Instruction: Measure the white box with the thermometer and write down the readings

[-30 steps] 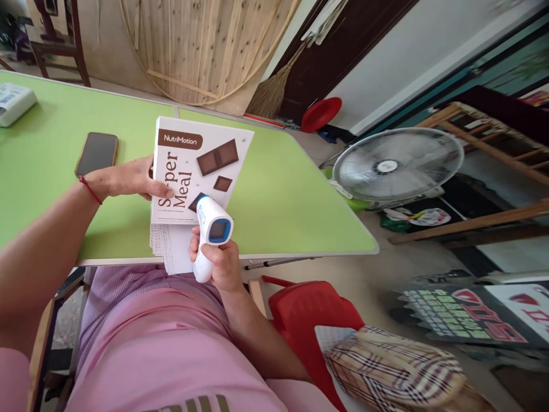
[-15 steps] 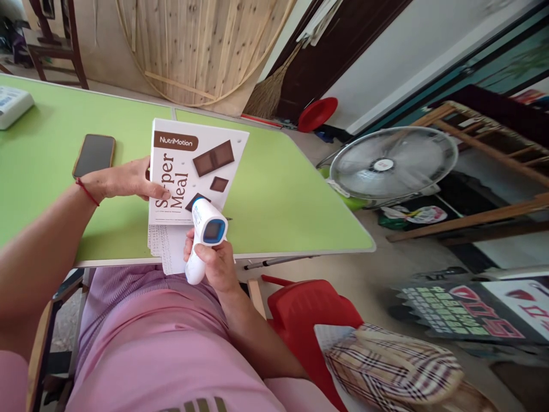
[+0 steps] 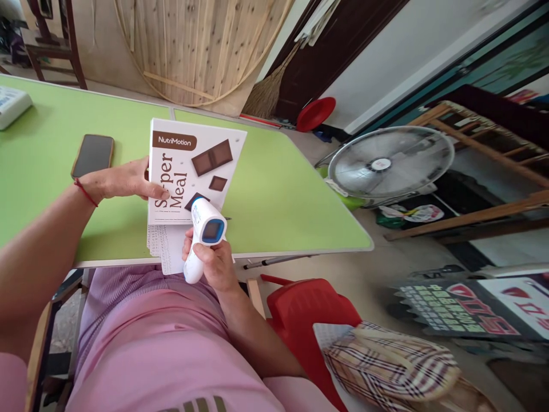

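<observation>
My left hand (image 3: 132, 178) grips the left edge of a white NutriMotion box (image 3: 217, 134), thumb on its front and the other fingers hidden behind. The box stands tilted over the green table (image 3: 291, 189), its printed face toward me. In my right hand (image 3: 217, 263) is a white infrared thermometer (image 3: 203, 232) with a blue-rimmed screen, my fingers wrapped round its handle. The thermometer's head overlaps the lower right corner of the box; whether they touch I cannot tell. Below the box, sheets of paper with small writing (image 3: 171, 249) lie at the table's near edge.
A phone (image 3: 93, 155) lies left of the box, and part of a white device (image 3: 12, 107) shows at the table's far left. Right of the table stand a fan (image 3: 386, 163) and a red chair (image 3: 311, 309) holding a checked bag (image 3: 394, 366).
The view has shifted very slightly, moving the whole scene a little to the left. Both hands keep the same hold on the box and the thermometer.
</observation>
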